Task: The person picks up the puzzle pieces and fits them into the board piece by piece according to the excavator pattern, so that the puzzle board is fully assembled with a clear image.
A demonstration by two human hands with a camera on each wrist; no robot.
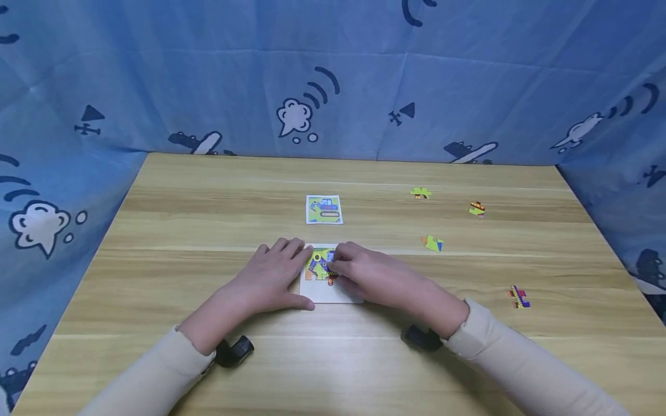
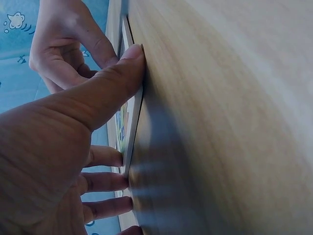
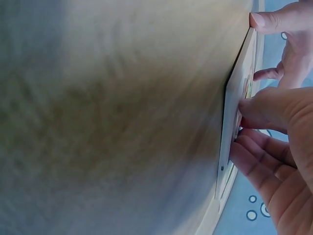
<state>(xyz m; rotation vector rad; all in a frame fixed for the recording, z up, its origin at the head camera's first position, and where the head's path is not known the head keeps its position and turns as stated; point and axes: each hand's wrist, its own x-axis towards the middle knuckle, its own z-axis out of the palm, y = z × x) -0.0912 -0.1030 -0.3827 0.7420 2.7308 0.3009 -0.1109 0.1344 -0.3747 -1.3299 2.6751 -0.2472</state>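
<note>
A white puzzle board [image 1: 325, 294] lies on the table in front of me, its upper part covered with joined pieces of a colourful digger picture [image 1: 315, 269]. My left hand [image 1: 272, 278] rests at the board's left side with fingers spread, thumb along the near edge. From the right, my right hand [image 1: 376, 276] reaches over the board with bent fingers. Its thumb [image 3: 264, 108] and fingertips pinch a puzzle piece against the picture; the hand hides most of that piece. Both hands also show at the board [image 2: 134, 115] in the left wrist view.
Just behind the board lies a small picture card [image 1: 324, 209] of a digger. Loose pieces lie to the right: a green one [image 1: 420, 192], an orange-topped one [image 1: 476, 209], a green and blue one [image 1: 433, 243], a striped one [image 1: 518, 297]. Blue curtain [image 1: 354, 86] surrounds the table.
</note>
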